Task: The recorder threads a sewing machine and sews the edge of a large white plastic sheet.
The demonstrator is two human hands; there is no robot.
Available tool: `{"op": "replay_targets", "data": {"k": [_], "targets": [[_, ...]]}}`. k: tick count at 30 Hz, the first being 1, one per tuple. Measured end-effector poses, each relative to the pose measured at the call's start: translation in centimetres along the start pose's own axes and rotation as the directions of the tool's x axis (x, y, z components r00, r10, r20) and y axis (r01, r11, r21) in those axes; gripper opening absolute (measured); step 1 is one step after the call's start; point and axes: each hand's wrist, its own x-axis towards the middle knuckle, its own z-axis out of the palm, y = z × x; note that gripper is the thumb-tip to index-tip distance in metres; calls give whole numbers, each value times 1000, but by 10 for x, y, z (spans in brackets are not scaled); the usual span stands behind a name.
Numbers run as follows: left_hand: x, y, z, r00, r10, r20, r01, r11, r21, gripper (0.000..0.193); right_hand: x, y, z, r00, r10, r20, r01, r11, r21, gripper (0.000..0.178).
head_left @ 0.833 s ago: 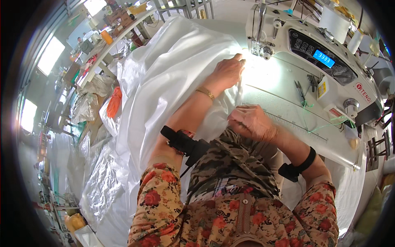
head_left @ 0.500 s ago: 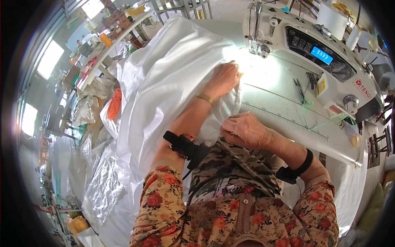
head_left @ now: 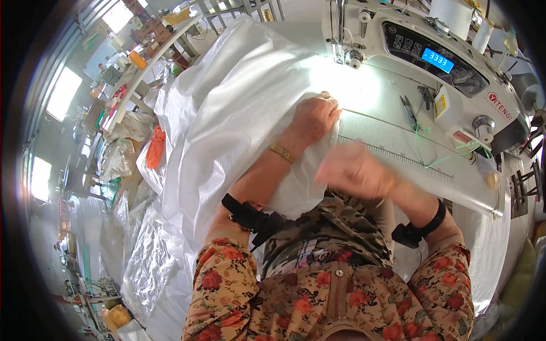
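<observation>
A large sheet of white woven fabric (head_left: pixel 222 108) spreads over the table at my left and drapes toward my lap. My left hand (head_left: pixel 316 116) is closed on its right edge, just in front of the bright light under the sewing machine's needle area. My right hand (head_left: pixel 359 172) hovers nearer to me, beside the same edge. Motion smears its fingers, so I cannot tell whether it holds anything. The white sewing machine (head_left: pixel 398 48) stands at the far right with a lit blue display (head_left: pixel 438 60); glare hides the needle and presser foot.
Thread snips (head_left: pixel 409 111) and loose green thread (head_left: pixel 422 153) lie on the table right of my hands. A ruler scale (head_left: pixel 398 156) runs along the tabletop. White thread cones (head_left: pixel 452 17) stand behind the machine. A cluttered side table (head_left: pixel 149 62) and an orange bundle (head_left: pixel 155 149) are at left.
My right hand has lifted from the fabric edge and moved right, now blurred. My left hand has come slightly nearer to me with the fabric edge. The whole view has shifted a little.
</observation>
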Motion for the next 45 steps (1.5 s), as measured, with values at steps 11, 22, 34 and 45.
{"op": "replay_targets", "data": {"k": [11, 22, 34, 45], "targets": [[-5, 27, -2, 988, -77, 136, 64, 993, 102, 17, -18, 99, -21, 878, 474, -63, -403, 662, -632, 31], [41, -21, 5, 994, -105, -29, 109, 959, 260, 17, -16, 87, -6, 825, 564, -37, -435, 591, -679, 31], [47, -39, 16, 967, -246, 72, 246, 969, 9, 35, -16, 76, 3, 870, 481, -104, -392, 549, -738, 36], [15, -22, -4, 985, -90, 147, 91, 996, 0, 31, -15, 47, 12, 912, 408, -34, -269, 535, -801, 28]]}}
